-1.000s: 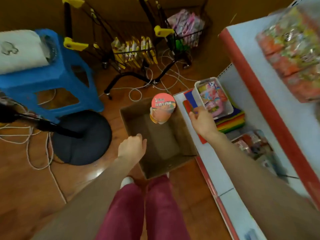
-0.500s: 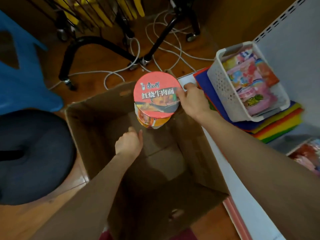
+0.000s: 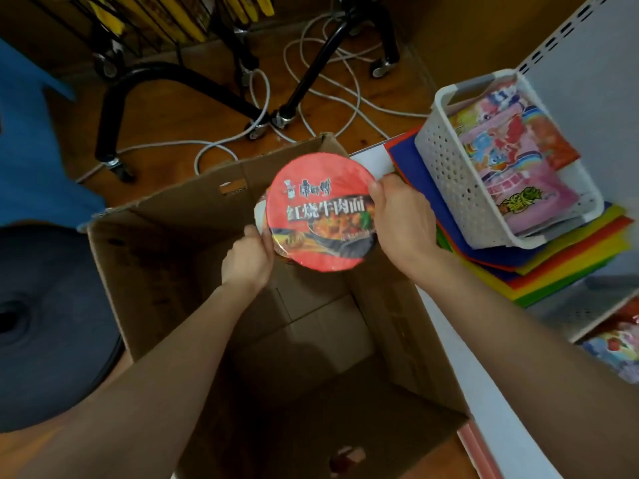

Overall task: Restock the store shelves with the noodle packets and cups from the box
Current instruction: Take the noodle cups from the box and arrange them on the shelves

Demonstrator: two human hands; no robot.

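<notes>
Cup (image 3: 320,212), glossy round lid, clasped by left hand (image 3: 247,257), right hand (image 3: 403,219) over cardboard box (image 3: 155,271).

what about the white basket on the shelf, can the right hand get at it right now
Probably, as far as reach goes: the white basket sits close beside the right hand with nothing between them. But that hand grips the noodle cup, together with the left hand, so it would have to let go first.
</notes>
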